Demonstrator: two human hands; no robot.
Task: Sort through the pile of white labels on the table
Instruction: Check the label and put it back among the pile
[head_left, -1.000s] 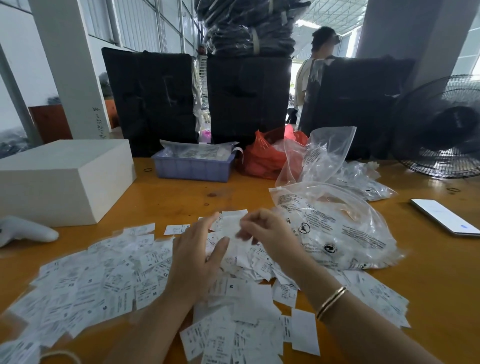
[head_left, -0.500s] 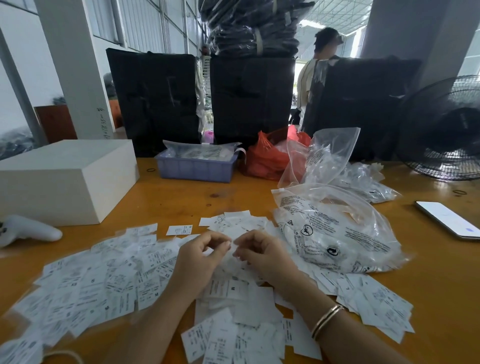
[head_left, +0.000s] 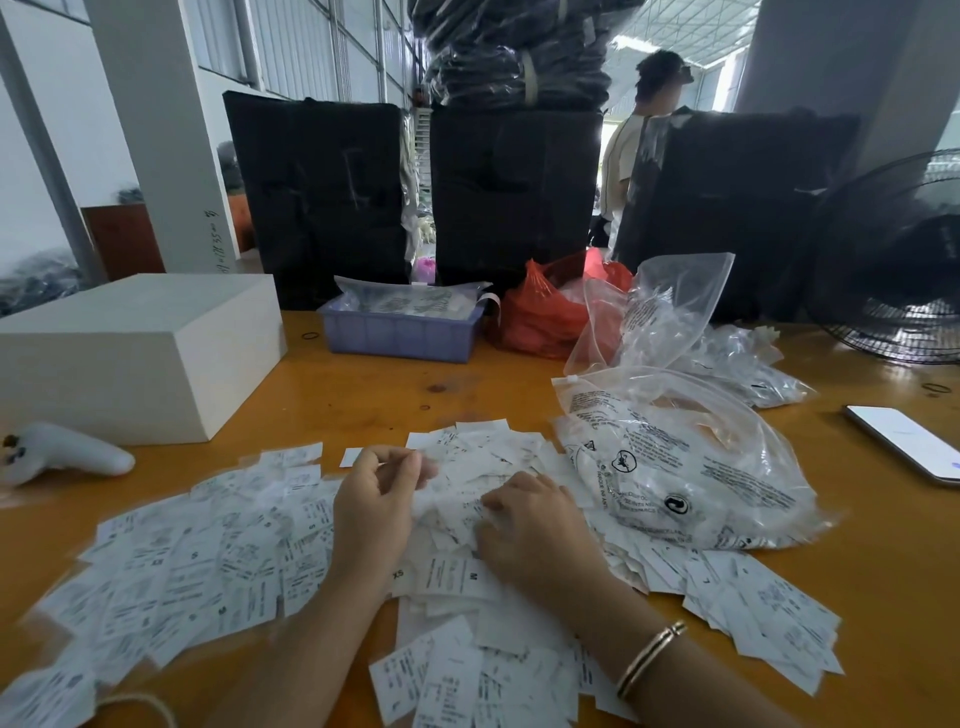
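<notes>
While the heap of small white printed paper labels (head_left: 457, 525) lies spread across the orange wooden table (head_left: 363, 395), you look mid-sort: your left hand (head_left: 376, 501) has its fingers curled, pinching what seems one label, and your right hand (head_left: 530, 525) presses curled fingers into the pile. Next, read its size mark and lay it with its kind, clear of the crinkled clear plastic bag (head_left: 691, 462).

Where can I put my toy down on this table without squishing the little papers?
Bare orange wooden table lies between the white rectangular box, the lilac plastic tray and the pile of white paper labels. More shows at the right, below the white phone. The middle is crowded: both hands, labels and the clear printed plastic bag.
</notes>
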